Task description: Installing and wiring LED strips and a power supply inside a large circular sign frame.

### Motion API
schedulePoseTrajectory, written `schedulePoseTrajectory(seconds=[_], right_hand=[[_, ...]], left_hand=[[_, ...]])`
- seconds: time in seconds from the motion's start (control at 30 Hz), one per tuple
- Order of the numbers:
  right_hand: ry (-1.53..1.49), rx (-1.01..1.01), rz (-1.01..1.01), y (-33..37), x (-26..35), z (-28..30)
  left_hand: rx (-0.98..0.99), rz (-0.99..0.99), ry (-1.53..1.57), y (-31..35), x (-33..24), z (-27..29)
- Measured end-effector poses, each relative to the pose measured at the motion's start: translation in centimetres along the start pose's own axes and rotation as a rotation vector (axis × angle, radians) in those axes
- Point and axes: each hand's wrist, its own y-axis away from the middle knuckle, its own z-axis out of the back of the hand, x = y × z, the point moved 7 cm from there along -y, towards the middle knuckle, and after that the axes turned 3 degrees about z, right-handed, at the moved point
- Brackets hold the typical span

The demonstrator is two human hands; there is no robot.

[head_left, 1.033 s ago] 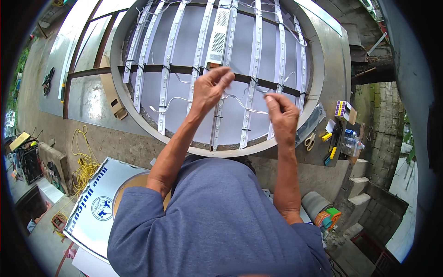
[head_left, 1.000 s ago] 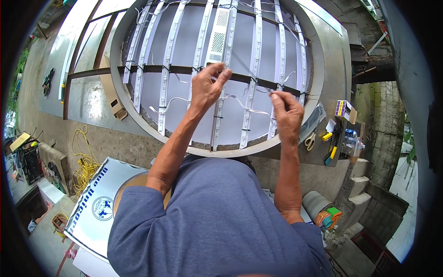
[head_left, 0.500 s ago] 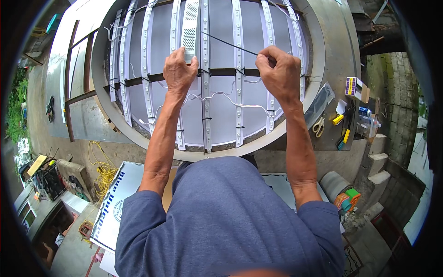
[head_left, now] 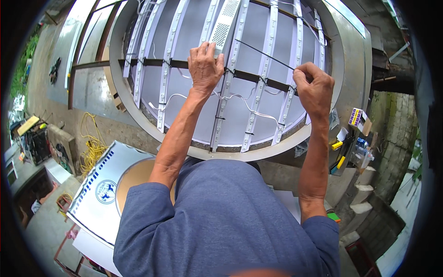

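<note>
Inside a large round metal frame (head_left: 184, 145), several white LED strips (head_left: 168, 76) run lengthwise over a pale backing. A slim perforated metal power supply (head_left: 224, 25) lies between two strips near the middle. My left hand (head_left: 205, 68) grips its near end with curled fingers. Between my pinched right fingers is the end of a black cable tie (head_left: 266, 54); my right hand (head_left: 315, 90) holds it out to the right. The tie slants taut-looking from a strip beside the power supply. Dark crossbars (head_left: 276, 84) pass under the strips, tied to them with small black ties.
Thin white wires (head_left: 251, 107) loop across the strips. On the right lie a small purple-and-white box (head_left: 357, 118), a yellow-handled cutter (head_left: 341, 162) and a plastic bottle (head_left: 363, 144). At the lower left are a printed white carton (head_left: 94, 205) and a coil of yellow cord (head_left: 92, 150).
My view has turned, so the frame appears tilted and further right. Both hands appear further right too, with the same holds on the power supply and the cable tie.
</note>
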Motion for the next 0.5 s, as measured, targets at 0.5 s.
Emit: schedulePoseTrajectory(seconds=[0.5], right_hand=[[0.220, 0.103, 0.049, -2.6, 2.9, -3.1]], left_hand=[[0.104, 0.014, 0.175, -0.2, 0.6, 0.5]])
